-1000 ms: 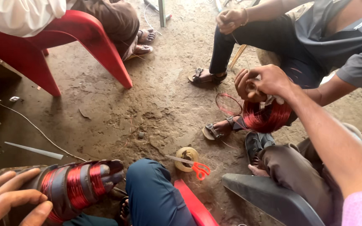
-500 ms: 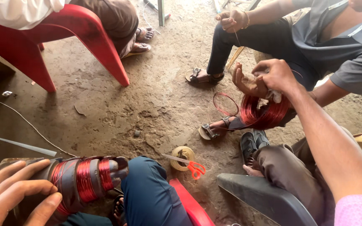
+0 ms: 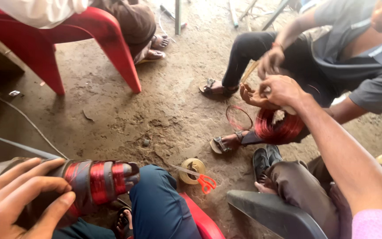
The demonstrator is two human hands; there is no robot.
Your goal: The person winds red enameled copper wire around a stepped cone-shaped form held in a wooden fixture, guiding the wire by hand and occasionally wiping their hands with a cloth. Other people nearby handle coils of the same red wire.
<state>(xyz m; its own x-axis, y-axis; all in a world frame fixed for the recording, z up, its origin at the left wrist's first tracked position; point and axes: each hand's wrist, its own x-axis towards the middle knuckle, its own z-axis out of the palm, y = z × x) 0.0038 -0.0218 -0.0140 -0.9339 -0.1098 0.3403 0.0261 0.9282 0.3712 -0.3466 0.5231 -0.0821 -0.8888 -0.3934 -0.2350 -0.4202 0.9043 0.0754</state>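
Note:
My left hand [image 3: 21, 199] lies at the bottom left with fingers wrapped over the end of a grey cylinder wound with red copper wire [image 3: 98, 181], which rests across my lap. My right hand [image 3: 284, 90] reaches out from a pink sleeve and grips the top of a loose coil of red wire [image 3: 279, 128]. A seated co-worker in a grey shirt holds one open palm [image 3: 253, 97] against the same coil. The co-worker's other hand [image 3: 270, 59] holds a thin stick just above it.
A tape roll [image 3: 192, 170] and orange-handled scissors [image 3: 204, 181] lie on the dirt floor by my knee. A thin wire loop [image 3: 238, 117] hangs beside the coil. A red plastic chair [image 3: 111, 40] with another seated person stands at the top left. A cable [image 3: 27, 121] runs along the left.
The co-worker's upper hand has come down close to the coil. My left hand has slid further onto the wound cylinder. My right hand stays on the coil.

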